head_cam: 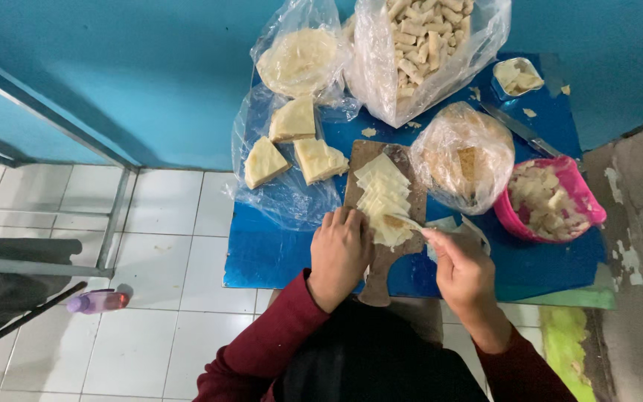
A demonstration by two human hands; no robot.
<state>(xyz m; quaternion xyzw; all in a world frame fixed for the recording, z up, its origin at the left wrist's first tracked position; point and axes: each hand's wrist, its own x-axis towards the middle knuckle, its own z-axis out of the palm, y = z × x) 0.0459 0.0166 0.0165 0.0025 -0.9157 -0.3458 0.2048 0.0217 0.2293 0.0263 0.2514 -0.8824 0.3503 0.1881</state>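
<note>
Blue is the colour of the small table (277, 253), and a brown wooden board (382, 223) lies on it, with its handle pointing back at the person. Thin pale wrappers (381, 195) are spread in a row down the board, each one partly over the next, so a free edge shows on every sheet.

The left hand (340, 253) lies flat at the board's near left edge. Its fingers are close together and press on the lowest wrapper, which looks like a way to keep it from sliding. The right hand (461, 269) pinches a small pale spoon (409, 222) between thumb and fingers. The spoon's tip rests on that same wrapper, where a dab of brownish filling sits.

Cut wedges of stacked wrappers (292, 145) wait on a clear bag to the left. A big bag of rolled sticks (418, 45) stands at the back. A pink bowl (586, 195) of pale scraps sits to the right, near a knife (522, 132).
</note>
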